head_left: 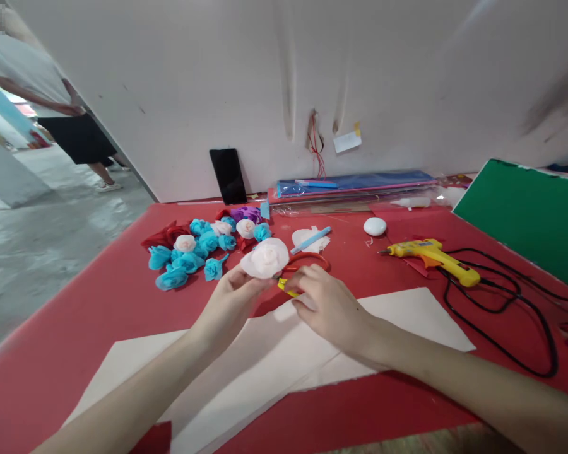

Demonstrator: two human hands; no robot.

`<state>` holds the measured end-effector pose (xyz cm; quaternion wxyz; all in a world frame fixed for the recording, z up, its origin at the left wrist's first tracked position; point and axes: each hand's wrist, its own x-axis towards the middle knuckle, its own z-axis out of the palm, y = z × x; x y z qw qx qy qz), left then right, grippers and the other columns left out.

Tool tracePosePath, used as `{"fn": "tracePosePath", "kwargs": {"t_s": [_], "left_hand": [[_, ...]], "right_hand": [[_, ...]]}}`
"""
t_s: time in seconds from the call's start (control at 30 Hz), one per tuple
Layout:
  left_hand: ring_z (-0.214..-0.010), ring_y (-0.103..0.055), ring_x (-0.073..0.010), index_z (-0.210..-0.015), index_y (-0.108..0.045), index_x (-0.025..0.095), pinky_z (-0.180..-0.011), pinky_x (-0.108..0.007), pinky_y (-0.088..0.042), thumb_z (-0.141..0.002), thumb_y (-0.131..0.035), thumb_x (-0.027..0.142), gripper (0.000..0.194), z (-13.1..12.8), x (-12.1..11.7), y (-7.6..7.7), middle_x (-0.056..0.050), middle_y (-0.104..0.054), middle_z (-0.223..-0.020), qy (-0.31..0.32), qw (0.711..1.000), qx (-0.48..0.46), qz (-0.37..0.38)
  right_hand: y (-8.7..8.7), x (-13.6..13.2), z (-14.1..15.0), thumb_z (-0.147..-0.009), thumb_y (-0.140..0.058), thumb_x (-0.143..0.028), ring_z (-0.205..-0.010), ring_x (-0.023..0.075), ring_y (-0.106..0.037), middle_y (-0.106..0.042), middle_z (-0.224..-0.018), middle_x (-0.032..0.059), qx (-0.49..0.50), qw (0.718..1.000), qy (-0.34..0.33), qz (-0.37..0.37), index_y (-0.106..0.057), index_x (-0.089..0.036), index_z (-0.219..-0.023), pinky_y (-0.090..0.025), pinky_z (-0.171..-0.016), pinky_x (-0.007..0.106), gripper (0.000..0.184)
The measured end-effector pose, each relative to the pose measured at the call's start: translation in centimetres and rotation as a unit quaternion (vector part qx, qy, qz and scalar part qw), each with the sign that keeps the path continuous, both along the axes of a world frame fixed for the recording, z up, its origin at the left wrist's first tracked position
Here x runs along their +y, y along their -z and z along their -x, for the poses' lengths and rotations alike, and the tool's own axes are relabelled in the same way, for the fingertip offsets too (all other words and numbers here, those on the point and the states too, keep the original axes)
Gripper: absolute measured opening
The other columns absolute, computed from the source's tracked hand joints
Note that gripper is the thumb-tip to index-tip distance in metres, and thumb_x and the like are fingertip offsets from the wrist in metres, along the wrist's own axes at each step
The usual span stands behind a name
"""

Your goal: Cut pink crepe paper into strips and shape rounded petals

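My left hand [236, 293] is closed, pinching a pale pink paper flower [265, 257] from below with thumb and fingers. The bloom has a rolled centre and wide outer petals. Just right of it, my right hand [329, 306] curls its fingers round a tool with red and yellow handles [288, 289], which looks like scissors or pliers. Its working end is mostly hidden behind the flower and fingers. White paper sheets [260, 359] lie under both hands. Beyond the flower, cut petal pieces [307, 239] rest beneath a light blue stick [311, 240].
Finished blue, red, pink and purple paper flowers [208, 241] crowd the left. A yellow glue gun [435, 258] with a looping black cord [544, 334] lies right, near a white egg-shaped object [375, 226]. A phone [228, 176] leans on the wall. A person [42, 82] stands far left.
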<state>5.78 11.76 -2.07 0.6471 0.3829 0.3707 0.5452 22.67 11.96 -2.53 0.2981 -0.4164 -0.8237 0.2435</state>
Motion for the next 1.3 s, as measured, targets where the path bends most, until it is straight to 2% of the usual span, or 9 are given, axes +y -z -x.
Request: {"fn": "tracePosePath", "kwargs": {"t_s": [0.1,0.2,0.43,0.6,0.7,0.87,1.0,1.17,1.3], "left_hand": [[-0.073,-0.06,-0.0111,-0.073,-0.07,0.016,-0.071,-0.017,-0.049,-0.065,-0.074,0.017,0.01,-0.1,0.3,-0.1,0.0,-0.066,-0.073,0.001,0.999,-0.034,0.012],[-0.072,-0.06,-0.0112,-0.071,-0.069,0.015,-0.071,-0.019,-0.05,-0.065,-0.074,0.018,0.009,-0.2,0.3,-0.3,0.0,-0.065,-0.072,0.005,0.998,-0.057,0.028],[-0.06,-0.053,-0.0074,-0.065,-0.063,0.014,-0.066,-0.018,-0.05,-0.076,-0.061,0.015,0.011,-0.3,0.2,0.2,0.001,-0.056,-0.061,0.017,0.995,-0.086,0.046],[-0.057,-0.05,-0.0086,-0.061,-0.06,0.014,-0.062,-0.02,-0.049,-0.078,-0.058,0.015,0.017,-0.4,0.0,0.2,0.001,-0.053,-0.058,0.028,0.995,-0.082,0.045],[-0.058,-0.05,-0.0083,-0.062,-0.06,0.013,-0.063,-0.02,-0.049,-0.078,-0.06,0.016,0.016,-0.5,-0.2,0.1,0.001,-0.053,-0.059,0.031,0.995,-0.082,0.043],[-0.061,-0.052,-0.0085,-0.07,-0.063,0.013,-0.065,-0.019,-0.048,-0.072,-0.069,0.018,0.008,-0.7,-0.4,0.1,0.001,-0.055,-0.064,0.032,0.995,-0.079,0.049],[-0.059,-0.051,-0.0094,-0.073,-0.066,0.014,-0.061,-0.021,-0.046,-0.067,-0.073,0.021,0.012,-0.9,-0.6,0.7,0.0,-0.055,-0.064,0.051,0.994,-0.083,0.044],[-0.063,-0.052,-0.0105,-0.078,-0.069,0.015,-0.066,-0.022,-0.045,-0.064,-0.077,0.025,0.02,-0.9,-0.8,1.9,0.0,-0.059,-0.066,0.068,0.994,-0.077,0.032],[-0.067,-0.056,-0.0144,-0.077,-0.069,0.013,-0.071,-0.027,-0.046,-0.053,-0.083,0.029,0.032,-0.6,-1.1,2.4,-0.003,-0.064,-0.069,0.091,0.994,-0.048,0.036]], "right_hand": [[0.2,-0.8,-0.1,-0.073,-0.059,-0.015,-0.094,0.027,-0.05,-0.06,-0.093,0.0113,-0.077,0.995,-0.058,-0.039,-0.062,-0.012,-0.09,-0.041,-0.081,0.043,0.017],[0.4,-1.6,0.1,-0.069,-0.069,-0.032,-0.088,0.0275,-0.049,-0.06,-0.089,0.0112,-0.127,0.986,-0.089,-0.063,-0.063,-0.012,-0.089,-0.041,-0.078,0.042,0.03],[1.2,-2.4,0.6,-0.064,-0.071,-0.046,-0.084,0.0248,-0.053,-0.063,-0.082,0.0069,-0.157,0.981,-0.085,-0.071,-0.063,-0.014,-0.084,-0.04,-0.076,0.037,0.038],[0.1,-0.8,0.3,-0.082,-0.055,-0.029,-0.064,0.0154,-0.054,-0.06,-0.069,0.0005,-0.141,0.989,0.018,-0.031,-0.06,-0.017,-0.081,-0.039,-0.056,0.026,0.013],[-0.3,0.9,-0.5,-0.081,-0.054,-0.017,-0.08,0.0194,-0.054,-0.061,-0.086,0.0068,-0.142,0.987,0.06,-0.037,-0.058,-0.014,-0.087,-0.042,-0.067,0.03,0.008],[0.4,2.7,-1.9,-0.073,-0.055,-0.003,-0.095,0.023,-0.051,-0.058,-0.1,0.0118,-0.163,0.985,0.029,-0.041,-0.058,-0.011,-0.096,-0.041,-0.081,0.036,0.024],[0.7,3.1,-2.2,-0.072,-0.047,0.003,-0.097,0.0232,-0.052,-0.06,-0.103,0.0126,-0.168,0.984,0.01,-0.049,-0.056,-0.01,-0.104,-0.041,-0.083,0.039,0.036],[0.6,3.5,-2.4,-0.065,-0.042,0.007,-0.102,0.0277,-0.048,-0.057,-0.107,0.0166,-0.172,0.983,-0.008,-0.069,-0.051,-0.006,-0.116,-0.038,-0.086,0.045,0.053],[0.8,3.7,-2.6,-0.066,-0.04,0.007,-0.106,0.0227,-0.049,-0.057,-0.11,0.0136,-0.154,0.986,-0.044,-0.048,-0.049,-0.009,-0.12,-0.039,-0.092,0.039,0.057]]}}
